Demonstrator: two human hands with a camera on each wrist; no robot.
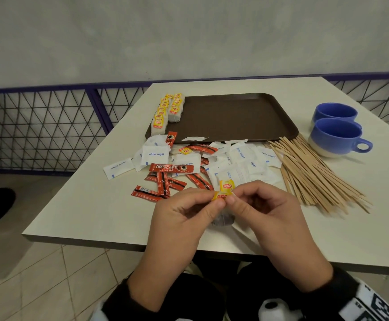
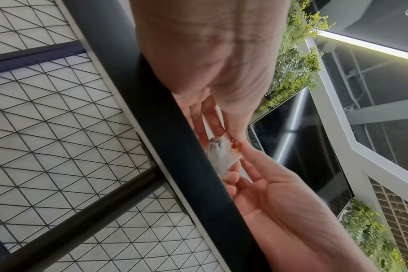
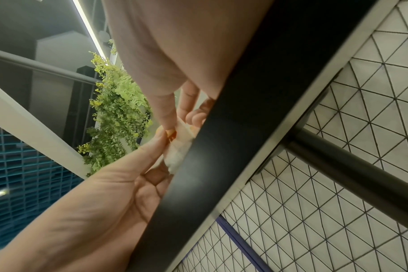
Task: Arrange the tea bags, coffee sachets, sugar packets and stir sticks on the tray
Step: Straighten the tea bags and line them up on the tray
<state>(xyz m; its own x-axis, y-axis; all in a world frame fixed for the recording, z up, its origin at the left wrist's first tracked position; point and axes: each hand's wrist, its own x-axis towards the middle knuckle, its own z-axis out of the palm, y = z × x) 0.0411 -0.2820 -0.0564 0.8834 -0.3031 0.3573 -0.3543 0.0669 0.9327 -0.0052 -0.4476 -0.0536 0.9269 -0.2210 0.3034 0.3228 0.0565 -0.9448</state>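
Matt brown plastic tray (image 1: 223, 117), pale wooden stir sticks (image 1: 314, 172), glossy foil coffee sachets (image 1: 171, 168), paper sugar packets (image 1: 155, 155).

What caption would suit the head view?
Both hands pinch Lipton tea bag tags above scattered sachets; the brown tray waits.

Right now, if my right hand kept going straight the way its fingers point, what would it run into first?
Your right hand points leftward at your left hand; both pinch the same tea bag tag, so the left fingertips come first. They look nearly touching, though depth is hard to judge.
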